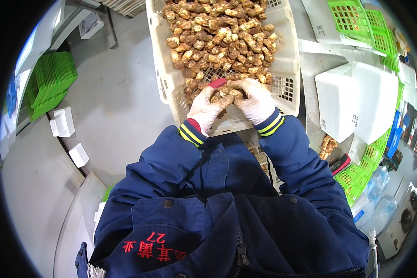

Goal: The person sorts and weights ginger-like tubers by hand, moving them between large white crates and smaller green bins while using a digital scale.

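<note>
A cream plastic crate (289,39) in front of me holds a heap of brown and cream mushrooms (217,39). Both hands work over its near end, in thin whitish gloves with red showing at the left fingertip and wrist. My left hand (204,107) is closed around mushrooms from the left. From the right, my right hand (255,99) has its fingers curled and thumb pressed on the same small bunch. Mushrooms (224,91) show between the thumbs; how many each hand holds is partly hidden by the fingers.
White foam boxes (343,99) stand on the metal table to the right, by a few mushrooms (328,147) and green baskets (352,21). Stacked green crates (53,81) and small white boxes (62,122) are at the left. Another crate (262,160) sits below, near my legs.
</note>
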